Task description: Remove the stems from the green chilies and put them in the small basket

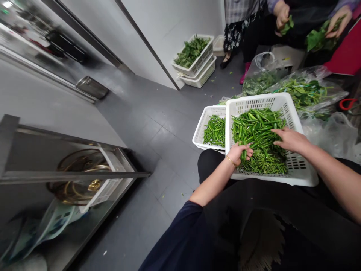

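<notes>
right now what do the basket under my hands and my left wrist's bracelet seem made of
The white basket looks like moulded plastic, semi-matte: rounded rim, regular slots. The bracelet seems metal, gold-coloured, judging by its yellow tone; too small to tell whether plated.

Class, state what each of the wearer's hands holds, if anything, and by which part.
Left hand: green peppers, gripped part unclear. Right hand: over the pepper pile; any hold cannot be told.
</notes>
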